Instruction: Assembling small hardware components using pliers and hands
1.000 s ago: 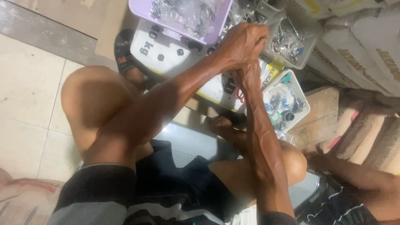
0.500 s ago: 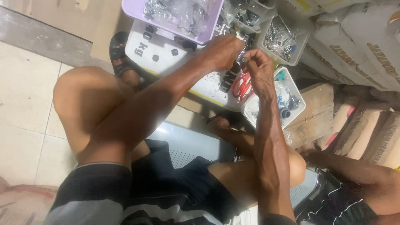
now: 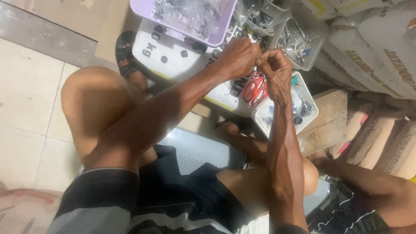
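- Bare forearms are reaching from the bottom of the frame toward the upper centre, the left one crossing diagonally from the lower left, the right one rising almost straight up from the lower right of centre.
- Left hand (image 3: pixel 239 57) is curling into a loose fist, knuckles up, its fingers pressing together at the tips against the other hand.
- Right hand (image 3: pixel 274 73) is bending at the wrist, its fingers (image 3: pixel 265 60) bunching together and pinching toward the left hand; whatever is between the fingertips is too small to make out.
- Both hands are meeting just above a white board with black markings (image 3: pixel 173 56), in the upper middle of the frame.
- Red-handled scissors (image 3: pixel 255 89) are lying on that board, just below and between the two hands.
- Lavender plastic tray (image 3: pixel 182 32) holding clear bags of small metal parts is sitting at the top, just beside the left hand.
- Clear tray of small hardware (image 3: pixel 303 97) is resting right of the right wrist; another clear container (image 3: pixel 299 43) is sitting above it.
- Knees are folding up at left and lower centre, one foot in a black sandal (image 3: pixel 125 54) at upper left.
- Another person's leg (image 3: pixel 372 186) is lying in the lower right corner.
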